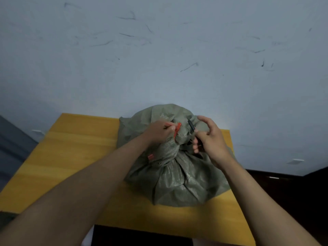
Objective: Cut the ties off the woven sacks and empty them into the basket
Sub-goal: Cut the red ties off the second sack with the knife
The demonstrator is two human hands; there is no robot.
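A grey-green woven sack (177, 181) stands on the yellow table (71, 157), its neck bunched and gathered near the top. My left hand (159, 132) pinches a red tie (178, 129) at the bunched neck. My right hand (209, 137) holds a dark cutting tool (191, 126) whose tip points up beside the neck, just right of the red tie. A small red tag (150, 157) shows on the sack's left side. No basket is in view.
A scuffed pale wall (159, 50) rises directly behind the table. A dark floor or cabinet (284, 192) lies to the right, and a grey surface (12, 144) to the left. The table's near edge (159, 229) is close to my body.
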